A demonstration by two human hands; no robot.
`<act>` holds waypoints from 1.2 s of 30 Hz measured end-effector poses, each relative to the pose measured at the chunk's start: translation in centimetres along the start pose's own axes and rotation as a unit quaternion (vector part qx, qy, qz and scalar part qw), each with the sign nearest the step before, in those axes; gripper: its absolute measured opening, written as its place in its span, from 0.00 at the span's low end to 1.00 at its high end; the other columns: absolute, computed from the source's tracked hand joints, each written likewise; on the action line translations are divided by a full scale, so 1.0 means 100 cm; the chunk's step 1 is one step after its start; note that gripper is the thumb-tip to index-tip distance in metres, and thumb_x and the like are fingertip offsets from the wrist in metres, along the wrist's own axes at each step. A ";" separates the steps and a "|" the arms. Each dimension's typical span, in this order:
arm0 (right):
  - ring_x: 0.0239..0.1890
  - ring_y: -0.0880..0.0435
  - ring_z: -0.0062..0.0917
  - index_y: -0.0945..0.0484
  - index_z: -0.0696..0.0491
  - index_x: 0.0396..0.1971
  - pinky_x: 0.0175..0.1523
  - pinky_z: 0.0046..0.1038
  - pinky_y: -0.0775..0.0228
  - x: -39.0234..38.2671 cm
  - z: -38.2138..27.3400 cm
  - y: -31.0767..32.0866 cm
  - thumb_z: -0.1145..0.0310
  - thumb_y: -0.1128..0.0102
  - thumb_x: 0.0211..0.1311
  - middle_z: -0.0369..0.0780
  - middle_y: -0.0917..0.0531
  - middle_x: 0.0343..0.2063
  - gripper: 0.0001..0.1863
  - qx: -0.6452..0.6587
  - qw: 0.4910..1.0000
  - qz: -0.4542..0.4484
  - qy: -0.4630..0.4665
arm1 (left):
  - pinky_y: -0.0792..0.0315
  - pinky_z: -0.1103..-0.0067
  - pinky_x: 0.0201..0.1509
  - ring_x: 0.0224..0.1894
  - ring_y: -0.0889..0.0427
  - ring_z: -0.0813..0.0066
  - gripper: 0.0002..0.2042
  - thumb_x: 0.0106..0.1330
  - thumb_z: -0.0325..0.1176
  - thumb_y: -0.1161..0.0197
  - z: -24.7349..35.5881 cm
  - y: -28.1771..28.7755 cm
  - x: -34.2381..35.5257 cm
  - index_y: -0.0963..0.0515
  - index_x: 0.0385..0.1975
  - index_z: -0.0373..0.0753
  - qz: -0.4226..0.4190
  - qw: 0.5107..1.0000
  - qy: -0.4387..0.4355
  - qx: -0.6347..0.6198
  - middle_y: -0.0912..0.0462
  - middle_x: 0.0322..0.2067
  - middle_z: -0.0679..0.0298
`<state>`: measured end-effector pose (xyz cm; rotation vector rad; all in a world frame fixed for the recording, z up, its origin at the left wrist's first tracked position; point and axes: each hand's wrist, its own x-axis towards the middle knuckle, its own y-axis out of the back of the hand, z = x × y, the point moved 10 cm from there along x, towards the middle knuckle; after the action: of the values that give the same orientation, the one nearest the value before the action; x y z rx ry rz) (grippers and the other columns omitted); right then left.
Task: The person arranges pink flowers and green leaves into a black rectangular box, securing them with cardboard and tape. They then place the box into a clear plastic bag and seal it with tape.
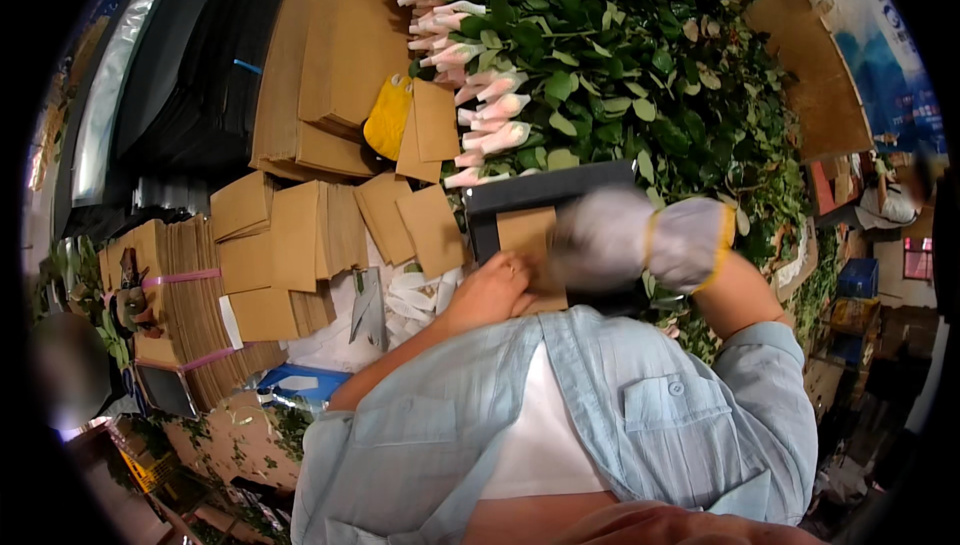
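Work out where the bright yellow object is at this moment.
In the head view, the bright yellow object sits left of centre in the upper half, between large cardboard sheets on its left and loose brown cards on its right.

So my bare left hand is at the lower left edge of a brown cardboard piece, which lies over a black panel. My gloved right hand, white with yellow trim, is just a blur at the card's right side, so can't tell its grip, sorry. Pale pink-and-white wrapped buds line up beyond, leafy stems off to the right, loose cardboard cards to my left.
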<state>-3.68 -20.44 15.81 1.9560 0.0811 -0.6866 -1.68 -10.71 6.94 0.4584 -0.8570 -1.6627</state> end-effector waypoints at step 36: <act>0.45 0.15 0.32 0.22 0.46 0.52 0.49 0.36 0.23 -0.080 0.136 0.355 0.62 0.39 0.59 0.43 0.15 0.43 0.20 -0.011 0.810 0.582 -0.063 | 0.20 0.83 0.34 0.39 0.19 0.82 0.07 0.52 0.31 0.33 -0.004 0.016 0.010 0.18 0.31 0.50 0.157 0.986 0.007 0.059 0.16 0.38 0.80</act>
<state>-4.01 -47.11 44.07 1.5238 -1.1048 0.0346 -0.66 -11.95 7.97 0.3914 -0.9675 -1.3233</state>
